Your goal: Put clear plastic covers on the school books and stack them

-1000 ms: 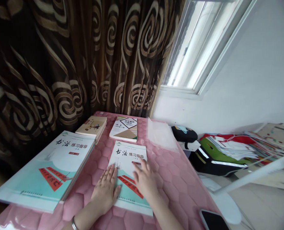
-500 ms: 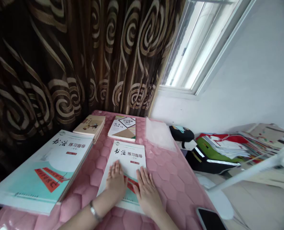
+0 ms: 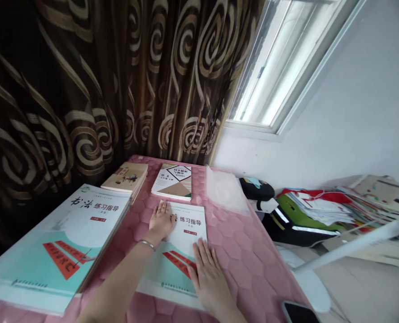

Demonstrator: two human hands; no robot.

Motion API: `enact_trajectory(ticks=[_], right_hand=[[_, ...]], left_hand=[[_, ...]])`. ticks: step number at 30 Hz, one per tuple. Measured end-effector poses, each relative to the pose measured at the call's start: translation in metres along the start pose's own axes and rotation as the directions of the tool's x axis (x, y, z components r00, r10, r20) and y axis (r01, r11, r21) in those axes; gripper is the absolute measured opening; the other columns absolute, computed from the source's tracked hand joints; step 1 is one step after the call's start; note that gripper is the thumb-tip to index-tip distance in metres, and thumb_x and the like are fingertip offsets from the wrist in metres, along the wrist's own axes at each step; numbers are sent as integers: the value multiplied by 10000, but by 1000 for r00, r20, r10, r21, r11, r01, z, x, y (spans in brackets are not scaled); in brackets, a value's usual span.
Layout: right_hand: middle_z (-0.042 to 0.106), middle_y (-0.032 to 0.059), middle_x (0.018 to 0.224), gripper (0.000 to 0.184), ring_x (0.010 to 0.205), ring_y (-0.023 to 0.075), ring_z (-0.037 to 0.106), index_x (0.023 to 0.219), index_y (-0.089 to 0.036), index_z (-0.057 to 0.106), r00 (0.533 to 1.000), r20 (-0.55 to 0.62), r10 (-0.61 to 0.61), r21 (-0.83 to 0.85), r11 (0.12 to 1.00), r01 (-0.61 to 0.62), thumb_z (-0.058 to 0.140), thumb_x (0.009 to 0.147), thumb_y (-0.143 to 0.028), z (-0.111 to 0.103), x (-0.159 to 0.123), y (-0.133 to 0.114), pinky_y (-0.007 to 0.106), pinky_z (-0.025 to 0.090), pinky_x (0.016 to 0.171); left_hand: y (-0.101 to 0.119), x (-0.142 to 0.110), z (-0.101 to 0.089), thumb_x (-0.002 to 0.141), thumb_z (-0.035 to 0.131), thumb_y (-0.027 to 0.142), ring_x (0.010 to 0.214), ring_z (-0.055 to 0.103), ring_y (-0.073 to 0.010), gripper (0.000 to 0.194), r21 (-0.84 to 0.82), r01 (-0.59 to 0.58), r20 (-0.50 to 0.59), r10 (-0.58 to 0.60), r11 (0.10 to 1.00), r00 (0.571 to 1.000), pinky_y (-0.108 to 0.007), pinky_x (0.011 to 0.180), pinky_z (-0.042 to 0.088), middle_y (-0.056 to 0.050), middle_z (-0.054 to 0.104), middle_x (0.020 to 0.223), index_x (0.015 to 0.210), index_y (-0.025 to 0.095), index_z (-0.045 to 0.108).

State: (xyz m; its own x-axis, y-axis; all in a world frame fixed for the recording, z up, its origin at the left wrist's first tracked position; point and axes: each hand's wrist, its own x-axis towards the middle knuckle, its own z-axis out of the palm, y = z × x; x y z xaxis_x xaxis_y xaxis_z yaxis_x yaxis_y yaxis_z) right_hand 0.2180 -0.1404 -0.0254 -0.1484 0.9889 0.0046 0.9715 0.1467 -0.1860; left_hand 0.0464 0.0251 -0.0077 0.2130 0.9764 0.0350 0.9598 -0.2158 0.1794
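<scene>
- Pink quilted table beside swirl-patterned curtain
- calligraphy workbook lies flat mid-table, nearer than the diamond-cover book
- left hand flat on the workbook's far corner, fingers spread
- right hand flat on its near edge, fingers together

We see a thin workbook that lies flat and closed on the pink table, front cover up. The cover is white in the upper part, with black Chinese title characters, and turns teal in the lower part, where a red slanted banner crosses it. The book sits a little turned, its top edge just beside another book. The left hand covers its upper left corner, and the right hand presses its lower right part.
</scene>
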Motion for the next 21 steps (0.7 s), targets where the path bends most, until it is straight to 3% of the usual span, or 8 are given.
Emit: enact_trajectory(ticks=[4,7,10,13,16,21], right_hand=[[258,140,1560,608,1455,305,208,1448,-81,414,1000,10,8,19,1000,-8,331,974,-452,-15,10,-9,529,180,1189],[382,135,1518,495,1439,290,272,1343,-95,545,996,-80,-37,65,997,42,306,990,-348,-27,39,-24,503,221,1179],[341,116,1544,516,1455,258,232,1416,-93,461,982,-136,-127,133,980,146,278,1002,-342,-29,85,-40,439,232,1183],[294,112,1561,553,1463,254,204,1462,-92,391,984,-103,-148,172,972,164,263,1006,-378,-21,128,-49,427,207,1189],[293,130,1553,593,1465,243,200,1476,-69,353,995,-53,-83,138,986,89,223,1009,-410,-12,151,-44,425,150,1200],[216,161,1572,661,1475,238,156,1489,-8,280,1000,-27,12,23,1000,-11,198,1002,-448,-13,149,-4,393,103,1201]], left_hand=[[3,-1,2,945,235,390,1472,192,-260,662,10,-10,-14,10,1000,1000,-436,1202,167,-151,214,1588,1502,32,246],[3,-1,3,945,227,390,1473,185,-266,666,23,-13,-21,14,1000,1000,-443,1201,166,-155,208,1588,1505,28,231],[0,0,4,927,279,337,1477,166,-262,654,37,-32,0,32,999,999,-443,1200,170,-148,205,1590,1508,43,228],[-3,-1,6,892,338,270,1479,158,-254,653,45,-53,13,53,998,999,-434,1202,162,-123,216,1591,1512,86,249],[-3,-2,6,914,295,282,1479,162,-244,630,42,-47,-1,47,998,999,-429,1201,168,-118,232,1589,1514,94,248],[2,-1,6,935,263,379,1469,206,-251,652,21,-12,-34,13,1000,999,-426,1198,173,-137,261,1580,1508,68,254]])
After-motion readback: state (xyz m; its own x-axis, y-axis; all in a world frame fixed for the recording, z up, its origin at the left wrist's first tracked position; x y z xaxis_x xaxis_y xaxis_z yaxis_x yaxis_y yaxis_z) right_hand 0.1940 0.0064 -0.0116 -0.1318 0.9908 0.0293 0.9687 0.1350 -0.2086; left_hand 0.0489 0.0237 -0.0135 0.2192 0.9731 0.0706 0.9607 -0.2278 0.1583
